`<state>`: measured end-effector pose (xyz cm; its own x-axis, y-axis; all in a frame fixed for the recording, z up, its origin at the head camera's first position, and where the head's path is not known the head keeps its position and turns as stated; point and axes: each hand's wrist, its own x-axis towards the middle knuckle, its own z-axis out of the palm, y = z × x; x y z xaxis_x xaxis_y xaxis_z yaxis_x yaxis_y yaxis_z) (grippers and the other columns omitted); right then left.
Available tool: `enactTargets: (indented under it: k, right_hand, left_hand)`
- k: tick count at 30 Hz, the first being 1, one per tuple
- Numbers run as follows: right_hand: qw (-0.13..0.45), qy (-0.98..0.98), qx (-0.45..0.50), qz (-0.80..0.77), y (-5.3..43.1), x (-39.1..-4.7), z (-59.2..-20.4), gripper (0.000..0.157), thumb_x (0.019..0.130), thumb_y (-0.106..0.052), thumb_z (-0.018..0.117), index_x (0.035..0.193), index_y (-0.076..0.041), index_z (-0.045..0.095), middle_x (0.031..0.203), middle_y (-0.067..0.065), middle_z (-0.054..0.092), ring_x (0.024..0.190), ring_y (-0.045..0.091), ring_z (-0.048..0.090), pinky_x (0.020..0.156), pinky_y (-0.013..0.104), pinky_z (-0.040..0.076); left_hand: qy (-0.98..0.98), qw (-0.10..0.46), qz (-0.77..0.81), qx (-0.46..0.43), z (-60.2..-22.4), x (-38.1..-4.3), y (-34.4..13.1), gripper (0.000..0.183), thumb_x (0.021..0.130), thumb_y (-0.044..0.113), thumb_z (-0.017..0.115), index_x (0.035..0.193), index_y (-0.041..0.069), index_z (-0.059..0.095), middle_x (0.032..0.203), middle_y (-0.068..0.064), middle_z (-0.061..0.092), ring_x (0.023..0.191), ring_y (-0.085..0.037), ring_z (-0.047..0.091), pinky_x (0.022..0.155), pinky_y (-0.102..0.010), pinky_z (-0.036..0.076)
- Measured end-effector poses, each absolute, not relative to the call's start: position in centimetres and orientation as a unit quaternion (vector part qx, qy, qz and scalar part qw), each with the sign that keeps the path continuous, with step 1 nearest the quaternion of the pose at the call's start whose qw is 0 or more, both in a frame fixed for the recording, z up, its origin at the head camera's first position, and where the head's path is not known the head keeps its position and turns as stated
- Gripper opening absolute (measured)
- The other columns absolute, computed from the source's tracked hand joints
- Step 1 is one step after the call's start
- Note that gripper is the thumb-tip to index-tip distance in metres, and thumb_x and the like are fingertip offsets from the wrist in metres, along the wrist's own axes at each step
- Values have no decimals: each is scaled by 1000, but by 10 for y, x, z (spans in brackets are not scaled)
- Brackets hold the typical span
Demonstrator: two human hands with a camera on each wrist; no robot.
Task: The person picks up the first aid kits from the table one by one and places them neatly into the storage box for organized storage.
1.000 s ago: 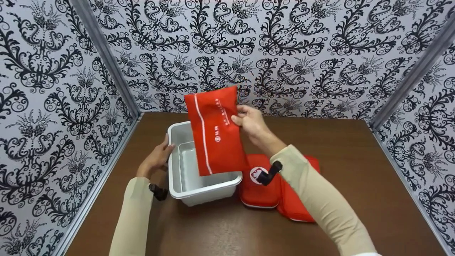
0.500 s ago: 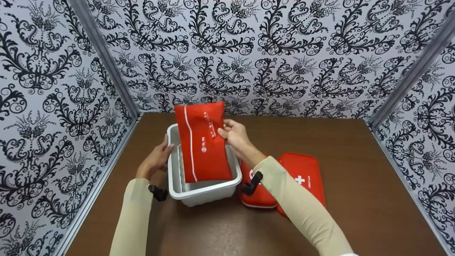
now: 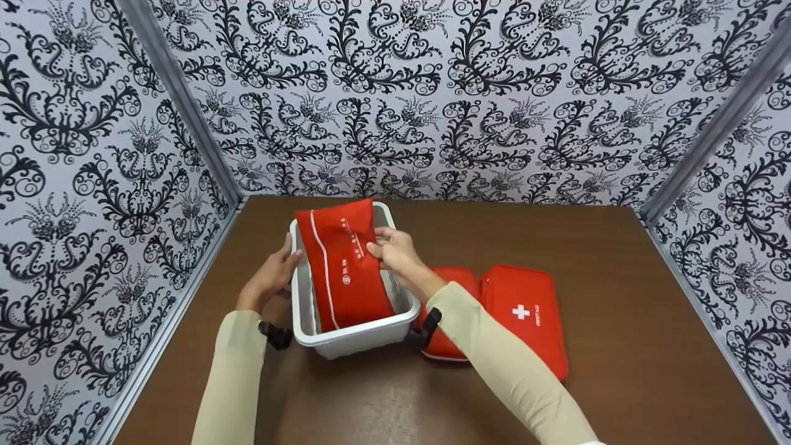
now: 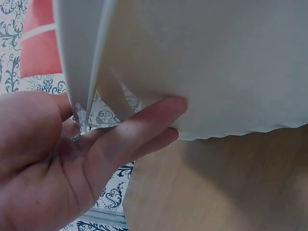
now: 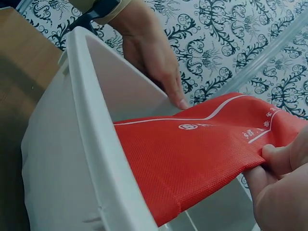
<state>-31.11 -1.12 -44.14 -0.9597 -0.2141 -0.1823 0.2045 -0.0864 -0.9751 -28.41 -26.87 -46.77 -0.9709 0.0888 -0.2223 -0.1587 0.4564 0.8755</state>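
A flat red pouch with a white zip line and small white print hangs tilted inside a light grey plastic bin. Its lower end is below the rim, and its top corner stands above the far side. Between thumb and fingers my right hand pinches the pouch's right edge, as the right wrist view also shows at the red fabric. My left hand grips the bin's left wall, thumb over the rim. From the left wrist, its fingers lie along the outside of the wall.
Right of the bin, two red cases lie side by side on the brown table. The nearer one is partly behind my right forearm; the other, a first aid case, bears a white cross. Patterned walls enclose the table.
My right hand has lowered the pouch down and to the left into the bin. The first aid case is now less covered by my forearm. My left hand has stayed put.
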Motion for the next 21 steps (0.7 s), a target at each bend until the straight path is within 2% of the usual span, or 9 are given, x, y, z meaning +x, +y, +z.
enactTargets:
  k: [3,10,11,13,15,18,20,21]
  right_hand:
    - [149,672,-2,-725,-14,-311,-447,33,96,3,58,129,3,59,114,22,70,75,13,66,63,25,59]
    - [156,685,3,-711,-17,-311,-454,31,96,5,55,126,4,60,103,14,71,72,12,64,57,21,55]
    - [158,689,3,-708,-17,-311,-455,30,96,5,55,126,4,60,102,13,71,72,12,64,56,21,54]
    - [167,691,1,-703,-17,-310,-457,31,96,5,54,126,5,59,101,13,71,72,12,64,56,21,54]
    - [176,693,0,-699,-18,-310,-459,31,96,6,51,127,6,58,101,13,71,73,13,63,57,21,54]
    - [182,698,-4,-692,-19,-311,-461,33,96,8,48,127,7,57,102,16,71,75,14,63,62,24,56]
    - [181,706,-8,-684,-20,-312,-461,36,95,10,46,129,7,57,106,19,70,78,15,63,67,26,57]
    - [181,711,-11,-680,-20,-312,-461,39,95,11,45,131,6,57,109,21,70,80,16,63,69,28,58]
  left_hand:
    - [847,120,518,-23,-468,-284,-269,68,110,33,35,161,21,-8,135,-36,45,109,-44,61,77,-60,59]
    - [842,116,526,-29,-469,-287,-267,67,110,31,34,160,22,-9,133,-36,47,102,-38,63,77,-62,58]
    - [842,116,526,-28,-469,-286,-267,67,110,31,34,160,22,-9,136,-36,46,103,-39,63,77,-63,57]
    - [853,108,511,-20,-468,-286,-266,68,110,31,35,160,19,-9,146,-35,41,115,-41,59,88,-60,56]
    - [857,108,504,-17,-468,-285,-265,68,110,31,35,160,18,-9,153,-34,34,122,-43,55,91,-61,55]
    - [857,107,504,-21,-467,-285,-265,68,110,31,36,160,18,-8,154,-33,34,120,-42,56,88,-58,57]
    - [847,115,519,-29,-468,-284,-266,68,110,31,35,160,22,-9,144,-36,41,106,-41,62,73,-58,60]
    - [844,114,523,-31,-468,-284,-267,67,110,31,35,160,23,-9,140,-36,43,102,-39,64,71,-56,60]
